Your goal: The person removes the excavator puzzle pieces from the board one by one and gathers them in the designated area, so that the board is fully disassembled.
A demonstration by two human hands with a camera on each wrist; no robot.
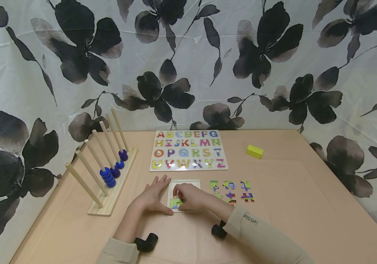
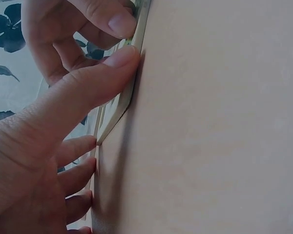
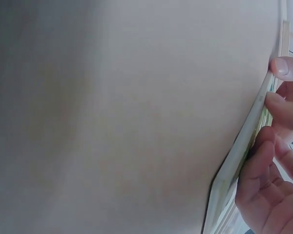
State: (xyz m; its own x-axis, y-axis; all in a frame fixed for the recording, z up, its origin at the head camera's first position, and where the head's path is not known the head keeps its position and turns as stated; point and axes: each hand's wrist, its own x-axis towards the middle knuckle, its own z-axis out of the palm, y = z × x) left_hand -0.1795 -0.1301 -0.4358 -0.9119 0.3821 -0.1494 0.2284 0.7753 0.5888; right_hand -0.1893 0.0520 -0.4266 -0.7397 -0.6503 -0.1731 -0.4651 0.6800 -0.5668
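A small white puzzle tray (image 1: 193, 181) lies on the table in front of the person. My left hand (image 1: 153, 198) rests at its left side with fingers spread; in the left wrist view the thumb (image 2: 100, 78) touches the edge of the tray (image 2: 119, 107). Inside the tray's lower left corner sits a green and blue jigsaw piece (image 1: 174, 203). My right hand (image 1: 191, 197) is over the tray, thumb and curled fingers pinching at a jigsaw piece there, mostly hidden by the hand. In the right wrist view the right hand (image 3: 263, 187) bends over the tray rim (image 3: 224, 180).
Several loose jigsaw pieces (image 1: 229, 185) lie right of the tray. Behind it is an alphabet board (image 1: 188, 169). A wooden peg stand (image 1: 109, 207) with blue and purple rings stands at left, and a yellow block (image 1: 254, 151) lies at the back right.
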